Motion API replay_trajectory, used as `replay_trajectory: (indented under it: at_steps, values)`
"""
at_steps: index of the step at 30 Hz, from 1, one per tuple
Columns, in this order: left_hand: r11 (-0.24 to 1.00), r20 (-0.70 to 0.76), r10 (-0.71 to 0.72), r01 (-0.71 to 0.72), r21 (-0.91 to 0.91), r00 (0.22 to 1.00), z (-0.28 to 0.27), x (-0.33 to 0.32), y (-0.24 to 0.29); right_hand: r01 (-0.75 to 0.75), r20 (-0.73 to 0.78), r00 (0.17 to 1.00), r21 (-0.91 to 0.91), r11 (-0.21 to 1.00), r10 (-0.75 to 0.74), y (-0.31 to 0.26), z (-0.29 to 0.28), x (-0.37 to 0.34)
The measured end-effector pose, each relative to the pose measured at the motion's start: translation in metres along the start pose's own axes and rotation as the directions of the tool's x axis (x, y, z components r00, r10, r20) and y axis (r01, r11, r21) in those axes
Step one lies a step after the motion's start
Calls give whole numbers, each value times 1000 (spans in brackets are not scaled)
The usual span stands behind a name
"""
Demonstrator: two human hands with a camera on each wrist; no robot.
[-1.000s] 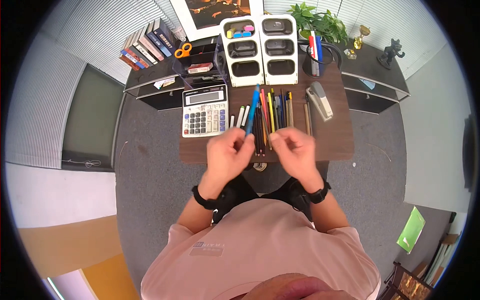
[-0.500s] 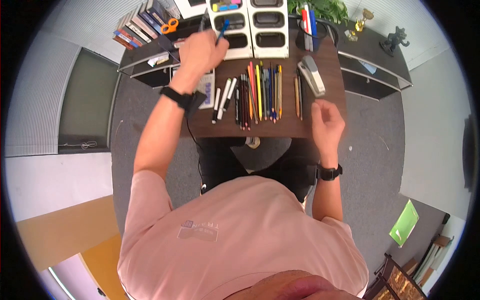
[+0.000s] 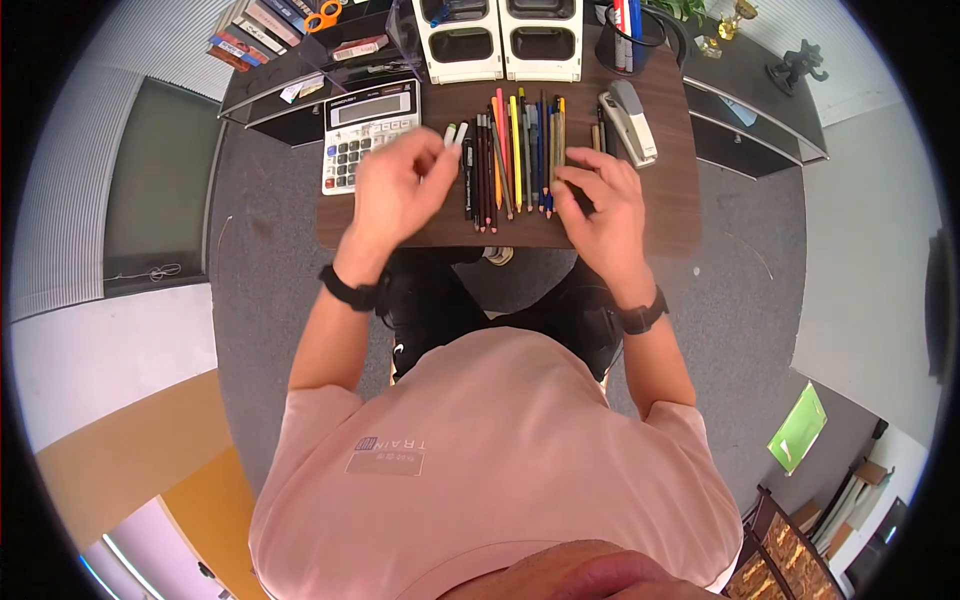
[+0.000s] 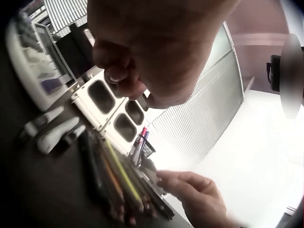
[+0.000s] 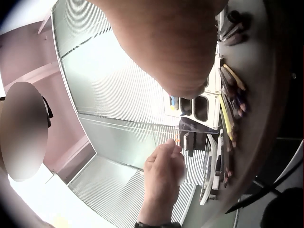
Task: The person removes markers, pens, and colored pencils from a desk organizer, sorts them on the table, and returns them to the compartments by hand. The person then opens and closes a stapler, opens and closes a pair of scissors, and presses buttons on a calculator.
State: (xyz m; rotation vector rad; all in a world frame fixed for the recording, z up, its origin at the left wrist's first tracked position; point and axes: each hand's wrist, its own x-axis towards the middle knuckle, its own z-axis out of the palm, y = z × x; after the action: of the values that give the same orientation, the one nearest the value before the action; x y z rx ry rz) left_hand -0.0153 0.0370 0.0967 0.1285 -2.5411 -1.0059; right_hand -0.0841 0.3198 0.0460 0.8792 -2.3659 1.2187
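Observation:
My left hand (image 3: 402,190) hovers over the right edge of the calculator (image 3: 375,112), its fingers loosely bent and nothing between them. Close by its fingertips lie the white markers (image 3: 461,133), partly hidden behind the hand in the head view; several show in the left wrist view as white barrels (image 4: 59,134). A row of coloured pencils (image 3: 516,150) and dark pens (image 3: 469,180) lies between my hands. At the row's right end is my right hand (image 3: 610,215), fingers relaxed and apart, holding nothing; its fingertips overlap the last pencils. A blue pen (image 3: 440,14) sits in an organizer compartment.
The white organizer (image 3: 463,72) stands at the back of the table. To its right is a mesh cup (image 3: 622,58) with markers. A stapler (image 3: 628,122) lies right of the pencils. Orange scissors (image 3: 322,16) stick up from a desk caddy (image 3: 370,62) behind the calculator.
My left hand carried the blue pen to the organizer, let go of it there and came back empty toward the markers. My right hand moved away from the pencils, then back left to them.

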Motion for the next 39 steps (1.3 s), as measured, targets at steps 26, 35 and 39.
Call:
replay_trajectory:
  at_steps: [26,35,39]
  values:
    - [913,336,366,-405,51,868,52,-47,-12,39,90,996,-259,965,-16,-10,31,9]
    - [915,324,356,-398,72,877,59,-48,-6,11,86,996,-365,931,22,-2,26,11]
    - [916,327,349,-393,79,878,60,-47,-4,15,100,995,-325,946,18,-5,28,11]
